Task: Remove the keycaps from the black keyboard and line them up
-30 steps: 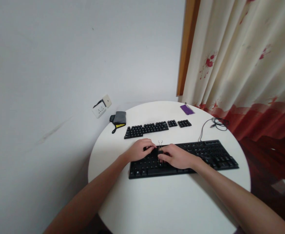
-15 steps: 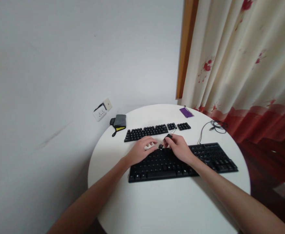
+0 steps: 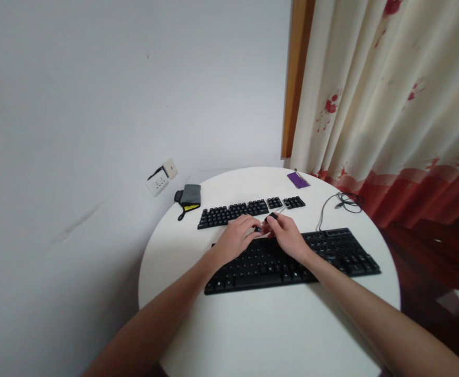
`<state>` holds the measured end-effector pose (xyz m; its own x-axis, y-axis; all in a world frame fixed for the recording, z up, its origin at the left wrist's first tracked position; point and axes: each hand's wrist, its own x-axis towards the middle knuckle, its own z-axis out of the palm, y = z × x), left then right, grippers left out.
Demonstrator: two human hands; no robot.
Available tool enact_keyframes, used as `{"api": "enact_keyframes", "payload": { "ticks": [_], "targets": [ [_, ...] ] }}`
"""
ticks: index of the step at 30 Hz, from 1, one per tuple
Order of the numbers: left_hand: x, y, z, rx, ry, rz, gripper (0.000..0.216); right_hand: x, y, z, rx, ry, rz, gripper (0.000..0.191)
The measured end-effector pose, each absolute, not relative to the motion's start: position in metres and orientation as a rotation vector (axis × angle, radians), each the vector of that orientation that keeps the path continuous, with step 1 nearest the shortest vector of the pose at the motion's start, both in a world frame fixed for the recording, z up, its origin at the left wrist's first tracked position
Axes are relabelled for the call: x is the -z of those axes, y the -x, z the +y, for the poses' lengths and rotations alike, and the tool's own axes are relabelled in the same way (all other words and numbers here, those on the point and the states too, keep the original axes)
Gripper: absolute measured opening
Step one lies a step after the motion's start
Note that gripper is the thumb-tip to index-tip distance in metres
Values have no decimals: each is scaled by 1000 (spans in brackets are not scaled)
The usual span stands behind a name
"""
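A black keyboard (image 3: 323, 251) lies across the white round table (image 3: 272, 324). Both of my hands meet just above its far edge. My right hand (image 3: 289, 236) is closed round a small keycap puller (image 3: 272, 215) with a black grip and wire prongs. The curled fingers of my left hand (image 3: 237, 238) pinch a small black keycap (image 3: 257, 229) at the puller's tip. Just beyond the hands, loose black keycaps (image 3: 233, 212) are laid out in rows like a keyboard, with two smaller groups (image 3: 288, 202) to their right.
The keyboard's cable (image 3: 341, 201) coils at the table's right rim. A purple card (image 3: 299, 180) lies at the far edge, and a grey and yellow pouch (image 3: 190, 196) at the far left. A wall socket (image 3: 160, 178) is behind it. A curtain (image 3: 390, 104) hangs on the right.
My right hand lifted the puller off the keyboard and carried it to the far edge with a keycap on it. My left hand came across and closed on the puller's tip.
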<state>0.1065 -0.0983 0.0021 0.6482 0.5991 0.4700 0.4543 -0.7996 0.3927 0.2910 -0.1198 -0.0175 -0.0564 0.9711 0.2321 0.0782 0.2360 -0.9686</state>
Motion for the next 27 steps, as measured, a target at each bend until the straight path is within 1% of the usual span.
{"api": "enact_keyframes", "payload": {
  "ticks": [3,6,9,17,19,22,27],
  "targets": [
    [-1,-102,-103,-820,-2772,877,15,22,-288,-119,-1048,1074,-1442,33],
    [-2,-101,-106,-832,-2880,936,19,23,-288,-120,-957,1103,-1492,33],
    [-1,-102,-107,-866,-2940,915,18,22,-289,-120,-888,1116,-1514,33],
    [4,-102,-105,-1119,-2690,851,12,21,-290,-121,-917,1136,-1443,33],
    [3,-97,-98,-1195,-2620,925,12,22,-291,-120,-931,1172,-1414,32],
    [4,-83,-80,-1253,-2549,1167,10,23,-292,-119,-936,1206,-1379,33],
    [19,-57,-48,-914,-2545,1555,9,20,-291,-121,-926,1201,-1386,32]
  ]
}}
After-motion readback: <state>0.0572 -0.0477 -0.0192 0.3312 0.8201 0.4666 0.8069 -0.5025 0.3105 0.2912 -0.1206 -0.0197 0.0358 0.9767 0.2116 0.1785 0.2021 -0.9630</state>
